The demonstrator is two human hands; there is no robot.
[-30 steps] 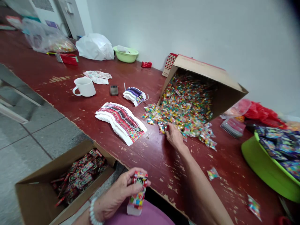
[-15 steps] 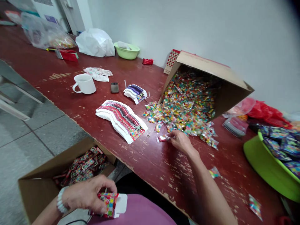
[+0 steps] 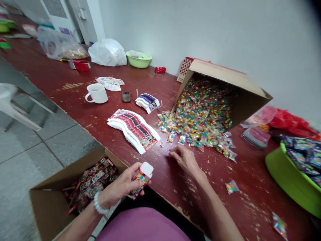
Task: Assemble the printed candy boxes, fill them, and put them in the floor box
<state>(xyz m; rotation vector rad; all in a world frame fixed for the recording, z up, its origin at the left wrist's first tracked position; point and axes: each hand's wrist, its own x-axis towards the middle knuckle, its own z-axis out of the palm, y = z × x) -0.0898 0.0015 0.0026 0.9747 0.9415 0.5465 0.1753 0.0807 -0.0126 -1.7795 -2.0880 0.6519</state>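
The red table [image 3: 147, 82] is the largest thing, and its paint is worn off in many small places. On it, near the wall, lies a cardboard box [image 3: 220, 68] on its side, with the open mouth toward the person. A big heap of small clear packets [image 3: 200, 117] with many-coloured contents fills this mouth and spreads onto the table. Lower, beside the table edge at the left, stands a second open box [image 3: 47, 214], which contains many red printed packs [image 3: 94, 177]. At the far right there is a green basin [image 3: 283, 177] with dark purple packs [image 3: 304, 152] inside. In the middle of the table lies a curved row of red cartons [image 3: 132, 129], flat and overlapping; a smaller purple row [image 3: 147, 102] lies behind it.

The left hand [image 3: 122, 184] is in front of the table edge and wears a pale bead bracelet [image 3: 99, 204]. The right hand [image 3: 187, 159] is low over the table, between the heap and the person. A white mug [image 3: 99, 93] stands well apart from both hands. The left hand grips a small red carton [image 3: 141, 179], with its white end flap raised. The right fingertips are pinched together on a small reddish thing [image 3: 171, 151], mostly hidden; I cannot tell what it is.
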